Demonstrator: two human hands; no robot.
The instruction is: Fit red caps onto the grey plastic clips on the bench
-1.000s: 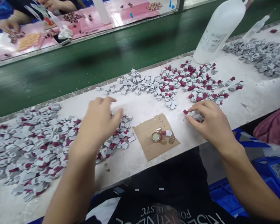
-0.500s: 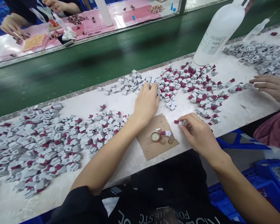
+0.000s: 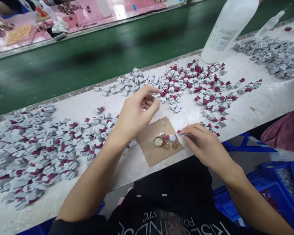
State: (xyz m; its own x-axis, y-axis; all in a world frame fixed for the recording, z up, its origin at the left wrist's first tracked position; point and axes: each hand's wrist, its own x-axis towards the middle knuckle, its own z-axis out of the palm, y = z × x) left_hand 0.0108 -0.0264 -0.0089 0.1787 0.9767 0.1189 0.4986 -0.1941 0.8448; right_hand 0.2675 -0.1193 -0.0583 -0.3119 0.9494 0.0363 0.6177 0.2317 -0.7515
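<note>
I saw left hand [image 3: 134, 112] raised over desk [image 3: 259, 107], grip pinched together on small grey part, hard to see. Right hand [image 3: 205, 147] clamped red-tipped part [image 3: 182, 132] beside cardboard [image 3: 152, 148], near bottle cap [image 3: 158, 141] for dipping, I judged.

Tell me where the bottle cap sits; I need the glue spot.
In the head view, the bottle cap lies on the cardboard scrap at the bench's near edge, between the left hand and right hand.

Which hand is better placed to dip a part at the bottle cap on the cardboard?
Probably the right hand: it pinches a grey-and-maroon part beside the bottle cap on the cardboard. The left hand is raised above the table.
</note>
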